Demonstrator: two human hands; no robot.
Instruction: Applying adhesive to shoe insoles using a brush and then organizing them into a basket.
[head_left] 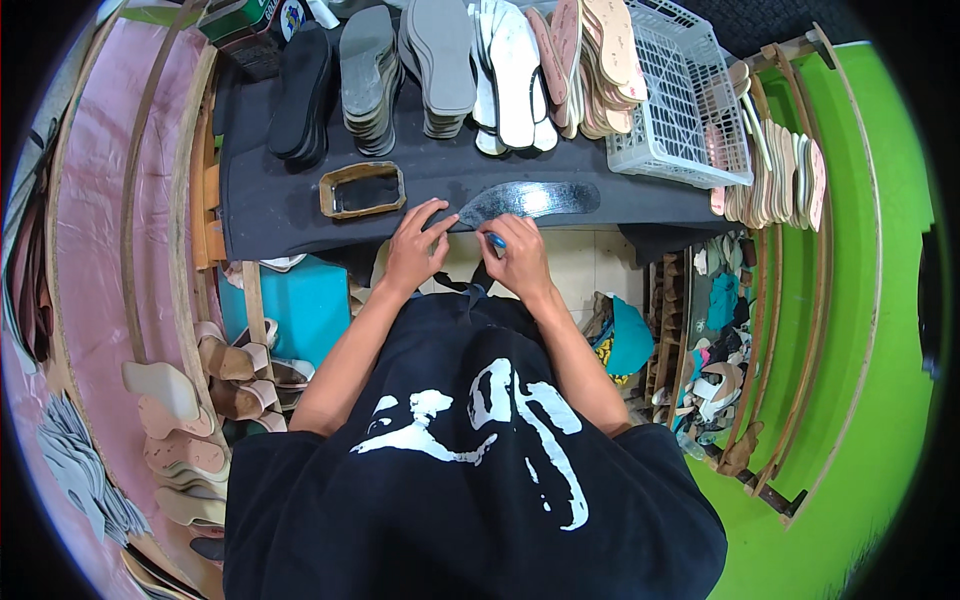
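right hand (518, 262) grip closed round a small blue tool (497, 241), type unclear, at near edge of the glossy black sole-shaped piece (545, 198); left hand (412, 250) grip loose, fingertips at its left end. piece lies flat on the dark cloth-covered tabletop (268, 205), right of a brown rectangular open box (365, 212). step looks like edge work; next move likely calls for steadying the piece and following its curve.

Downward fisheye view from head-height
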